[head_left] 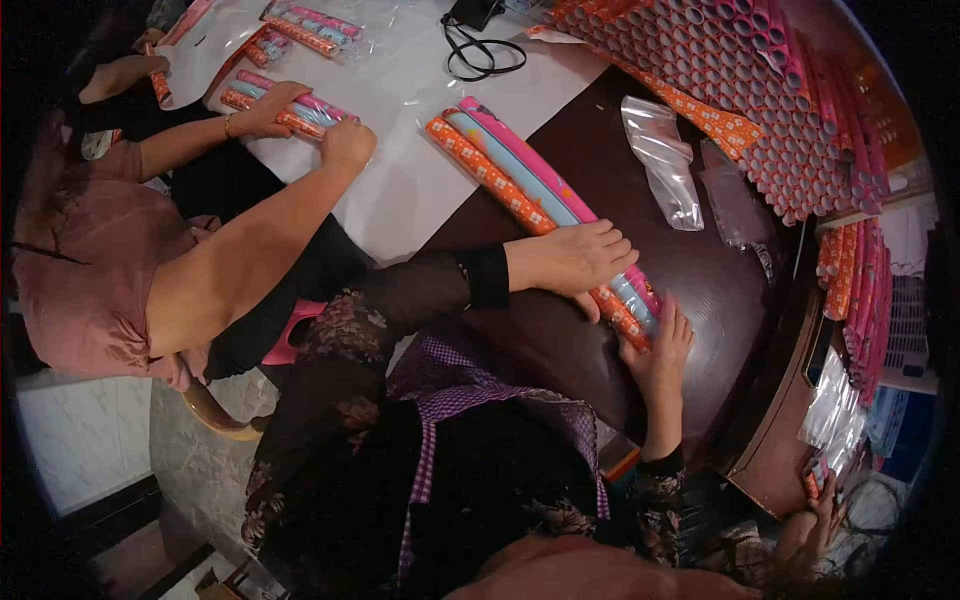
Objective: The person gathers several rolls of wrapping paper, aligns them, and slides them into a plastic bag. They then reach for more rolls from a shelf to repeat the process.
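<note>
Three long wrapping paper rolls, an orange one [487,177], a light blue one [520,172] and a pink one [530,158], lie side by side in clear plastic, slanting across the dark table. My left hand [573,262] rests across the rolls, its fingers wrapped over the pink one and the thumb by the orange one. At the near end of the bundle, my right hand [662,350] grips the rolls, with its thumb and fingers around their ends.
Clear plastic sleeves [665,165] lie beyond the rolls. Many stacked rolls [700,100] fill the back right. A co-worker's hands [310,125] hold another bundle on white paper [390,190] at left. Another person's hand [822,520] shows at lower right.
</note>
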`<state>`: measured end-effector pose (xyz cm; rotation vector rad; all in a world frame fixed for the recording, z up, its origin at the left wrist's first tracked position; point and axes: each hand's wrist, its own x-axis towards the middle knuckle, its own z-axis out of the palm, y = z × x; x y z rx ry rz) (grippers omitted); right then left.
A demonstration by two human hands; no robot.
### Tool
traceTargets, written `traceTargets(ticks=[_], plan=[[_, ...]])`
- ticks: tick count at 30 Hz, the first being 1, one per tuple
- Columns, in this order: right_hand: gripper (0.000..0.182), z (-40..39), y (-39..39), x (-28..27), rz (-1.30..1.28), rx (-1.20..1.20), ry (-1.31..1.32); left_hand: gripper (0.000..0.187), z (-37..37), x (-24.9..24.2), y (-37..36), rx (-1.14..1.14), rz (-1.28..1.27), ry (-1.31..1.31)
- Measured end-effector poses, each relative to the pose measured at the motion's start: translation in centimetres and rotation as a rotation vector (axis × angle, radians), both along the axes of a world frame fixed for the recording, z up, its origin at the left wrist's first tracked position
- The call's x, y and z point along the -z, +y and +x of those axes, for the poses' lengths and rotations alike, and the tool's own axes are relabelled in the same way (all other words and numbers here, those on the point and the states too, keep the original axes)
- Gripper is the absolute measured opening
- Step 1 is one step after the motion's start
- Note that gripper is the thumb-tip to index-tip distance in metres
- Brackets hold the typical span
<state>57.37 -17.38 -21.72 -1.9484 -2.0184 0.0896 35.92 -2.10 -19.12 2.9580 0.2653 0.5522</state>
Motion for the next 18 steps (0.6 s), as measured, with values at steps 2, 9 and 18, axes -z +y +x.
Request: traceTargets(ticks=[2, 9, 18], plan=[[0.098, -0.7, 1.0, 0.1, 0.038, -0.007, -0.018, 0.099, 0.2, 0.0, 0.0, -0.009, 0.013, 0.001], [0.098, -2.6, 2.7, -0.3, 0.037, -0.043, -0.039, 0.101, 0.2, 0.7, -0.2, -0.017, 0.028, -0.003], [0.095, -2.2, 0.5, -0.6, 0.042, -0.075, -0.009, 0.113, -5.1, -1.5, 2.9, -0.099, 0.042, 0.198]])
